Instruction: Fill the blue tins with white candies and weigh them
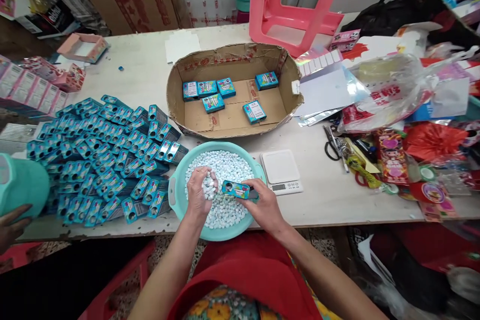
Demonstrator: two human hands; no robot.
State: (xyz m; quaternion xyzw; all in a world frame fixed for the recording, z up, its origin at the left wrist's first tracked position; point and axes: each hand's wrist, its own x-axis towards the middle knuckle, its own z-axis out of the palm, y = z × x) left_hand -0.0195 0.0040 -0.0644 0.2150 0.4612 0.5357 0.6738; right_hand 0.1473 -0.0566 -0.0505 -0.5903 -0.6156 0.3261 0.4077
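Note:
A turquoise basin [216, 146] full of small white candies [228, 212] stands at the table's front edge. Over its left part my left hand [198, 191] is cupped, fingers curled round a handful of the candies. My right hand [264, 205] grips a small blue candy box [235, 189] between thumb and fingers, tilted above the candies and close to the left hand. Behind the basin sits a cut-down cardboard box [232, 130] with several blue candy boxes [213, 103] lying in it. Many more upright blue boxes [108, 185] are packed together on the left.
A white kitchen scale [280, 167] is right of the basin. Scissors [331, 145], plastic bags [390, 90] and packaging clutter the right. An upturned pink stool [258, 5] rests at the back. On the far left another person's hand [13, 225] holds a turquoise container [22, 185].

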